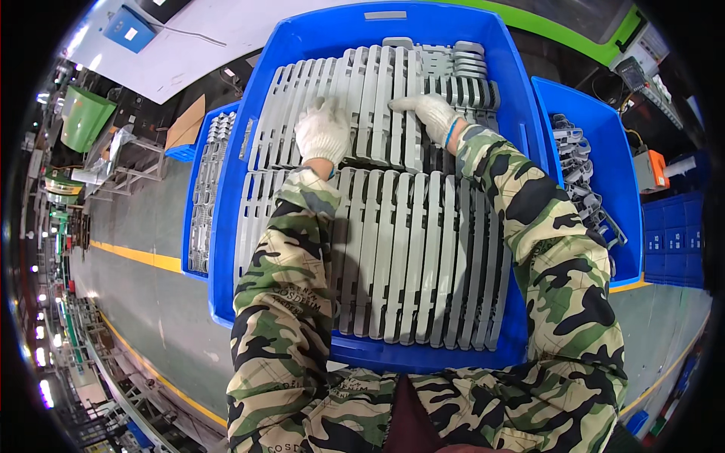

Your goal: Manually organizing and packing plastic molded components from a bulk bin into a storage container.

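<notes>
A big blue plastic crate [302,45] holds two rows of long grey ribbed metal parts [408,257] standing side by side. My left hand [323,130], in a white knit glove, rests on the parts of the far row, fingers spread over their tops. My right hand [432,112], also gloved, lies flat on the far row a little further right, fingers pointing left along a part's edge. Neither hand visibly grips anything. Both forearms wear camouflage sleeves and cross over the near row.
A second blue crate [198,189] with similar grey parts stands to the left, a third [615,174] with darker parts to the right. Stacked blue bins [672,241] sit far right. The grey floor [143,226] carries yellow lines; a green bin [84,117] stands far left.
</notes>
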The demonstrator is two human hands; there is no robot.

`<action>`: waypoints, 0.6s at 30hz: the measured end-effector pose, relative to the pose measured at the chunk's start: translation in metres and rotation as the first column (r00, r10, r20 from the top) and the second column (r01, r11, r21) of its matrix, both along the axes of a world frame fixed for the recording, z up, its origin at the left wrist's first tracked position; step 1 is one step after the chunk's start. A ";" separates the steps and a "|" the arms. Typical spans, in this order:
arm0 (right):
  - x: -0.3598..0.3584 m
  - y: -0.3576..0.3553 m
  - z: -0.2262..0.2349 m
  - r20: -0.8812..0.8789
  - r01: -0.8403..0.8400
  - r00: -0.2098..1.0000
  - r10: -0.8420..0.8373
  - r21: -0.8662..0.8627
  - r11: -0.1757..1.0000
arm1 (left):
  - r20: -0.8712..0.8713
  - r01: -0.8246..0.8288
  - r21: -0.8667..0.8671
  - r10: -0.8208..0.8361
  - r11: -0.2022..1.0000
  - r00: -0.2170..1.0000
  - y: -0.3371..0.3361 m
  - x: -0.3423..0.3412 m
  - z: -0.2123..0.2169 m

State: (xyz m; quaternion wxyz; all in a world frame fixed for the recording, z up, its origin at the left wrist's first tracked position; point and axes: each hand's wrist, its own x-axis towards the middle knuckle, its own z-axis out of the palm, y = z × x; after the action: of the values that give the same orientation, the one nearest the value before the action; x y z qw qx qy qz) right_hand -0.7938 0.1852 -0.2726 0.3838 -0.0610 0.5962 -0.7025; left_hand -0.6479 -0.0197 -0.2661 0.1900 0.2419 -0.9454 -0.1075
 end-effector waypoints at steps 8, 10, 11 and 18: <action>0.002 -0.005 -0.008 -0.134 -0.030 0.990 0.039 0.074 0.997 | -0.071 0.107 -0.019 -0.108 0.994 0.992 -0.009 0.025 -0.003; 0.007 -0.010 -0.008 -0.129 0.018 0.992 -0.010 0.060 0.998 | -0.079 0.107 -0.036 -0.110 0.994 0.991 -0.007 0.028 0.001; 0.008 -0.010 -0.009 -0.139 0.030 0.990 -0.025 0.040 0.999 | -0.079 0.115 -0.001 -0.115 0.993 0.990 -0.005 0.031 0.003; 0.026 -0.013 0.008 -0.279 0.217 0.947 -0.157 0.197 0.956 | -0.024 0.163 0.027 -0.162 0.986 0.986 0.011 0.070 0.018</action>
State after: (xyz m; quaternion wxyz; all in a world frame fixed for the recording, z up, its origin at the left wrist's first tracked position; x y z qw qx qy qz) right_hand -0.7674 0.1720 -0.2644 0.2379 -0.0516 0.7201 -0.6497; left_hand -0.5781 -0.0084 -0.2482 0.1874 0.1654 -0.9582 -0.1388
